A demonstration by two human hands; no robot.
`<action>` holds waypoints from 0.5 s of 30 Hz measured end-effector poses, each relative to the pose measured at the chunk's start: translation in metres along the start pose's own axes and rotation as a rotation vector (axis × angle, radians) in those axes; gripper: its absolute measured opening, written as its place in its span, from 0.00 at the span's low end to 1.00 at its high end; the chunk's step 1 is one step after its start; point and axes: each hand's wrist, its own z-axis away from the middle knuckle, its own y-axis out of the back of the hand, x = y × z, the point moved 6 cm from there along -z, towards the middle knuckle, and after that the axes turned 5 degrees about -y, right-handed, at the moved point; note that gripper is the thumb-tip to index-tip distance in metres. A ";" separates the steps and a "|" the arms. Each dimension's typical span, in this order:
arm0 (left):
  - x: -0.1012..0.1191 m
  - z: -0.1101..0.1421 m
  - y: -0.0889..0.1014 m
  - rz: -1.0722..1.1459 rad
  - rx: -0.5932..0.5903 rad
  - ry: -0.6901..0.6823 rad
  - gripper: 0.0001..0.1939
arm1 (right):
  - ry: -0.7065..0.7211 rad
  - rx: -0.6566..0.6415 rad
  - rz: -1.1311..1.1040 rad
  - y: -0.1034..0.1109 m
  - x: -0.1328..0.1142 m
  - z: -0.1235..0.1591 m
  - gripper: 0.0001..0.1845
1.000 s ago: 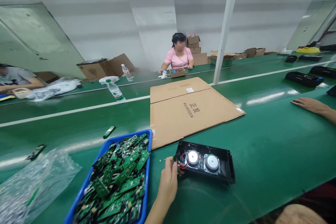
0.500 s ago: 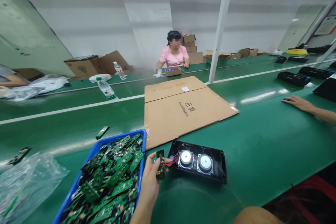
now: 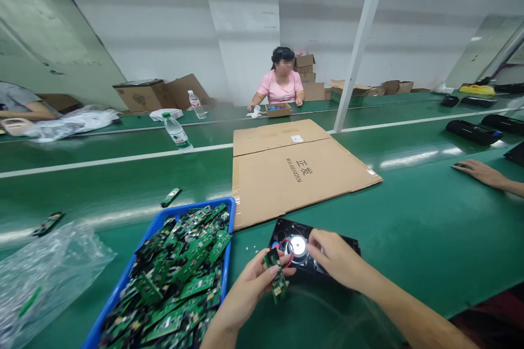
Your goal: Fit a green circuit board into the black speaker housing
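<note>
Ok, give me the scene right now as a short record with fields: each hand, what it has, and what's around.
left hand: holds a small green circuit board
right hand: rests on the black speaker housing, covering one speaker
wires: red wire runs by the board
left of hands: blue bin heaped with circuit boards
behind: flat cardboard on green belt
far right: another person's hand on belt

An electronics assembly workshop is shown. Long green conveyor benches [image 3: 429,240] are run in parallel rows beneath white walls. A blue bin [image 3: 135,267] heaped with green circuit boards [image 3: 184,267], black speaker housings [image 3: 470,132], flattened cardboard [image 3: 295,174] and stacked cartons [image 3: 143,95] are laid out, and seated workers [image 3: 280,84] are stationed along the far line.
</note>
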 end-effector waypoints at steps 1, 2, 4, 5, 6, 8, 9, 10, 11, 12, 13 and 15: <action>-0.001 -0.001 -0.001 -0.003 -0.025 -0.011 0.23 | 0.008 -0.117 0.001 -0.018 -0.033 0.014 0.30; -0.001 -0.001 -0.003 -0.002 -0.046 -0.028 0.22 | 0.017 -0.268 0.003 -0.038 -0.065 0.028 0.27; 0.000 -0.002 -0.006 0.013 -0.061 -0.073 0.20 | 0.048 -0.575 0.005 -0.074 -0.122 0.053 0.19; 0.001 -0.003 -0.006 0.021 -0.048 -0.094 0.20 | 0.053 -0.694 0.012 -0.087 -0.141 0.062 0.15; 0.002 -0.004 -0.006 0.030 -0.025 -0.111 0.21 | 0.059 -0.752 0.013 -0.094 -0.156 0.066 0.12; 0.002 -0.005 -0.005 0.045 0.019 -0.132 0.22 | 0.062 -0.819 0.021 -0.102 -0.168 0.067 0.09; 0.002 -0.006 -0.005 0.051 0.034 -0.143 0.22 | 0.061 -0.832 0.025 -0.103 -0.169 0.066 0.11; 0.002 -0.007 -0.005 0.057 0.040 -0.151 0.23 | 0.057 -0.851 0.031 -0.104 -0.167 0.065 0.14; 0.002 -0.008 -0.005 0.064 0.046 -0.161 0.23 | 0.050 -0.871 0.036 -0.104 -0.165 0.064 0.17; 0.002 -0.008 -0.005 0.072 0.055 -0.171 0.23 | 0.042 -0.887 0.039 -0.104 -0.162 0.064 0.20; 0.003 -0.008 -0.006 0.082 0.067 -0.181 0.23 | 0.036 -0.899 0.040 -0.104 -0.160 0.064 0.21; 0.003 -0.008 -0.007 0.098 0.092 -0.190 0.23 | 0.035 -0.914 0.039 -0.104 -0.161 0.066 0.21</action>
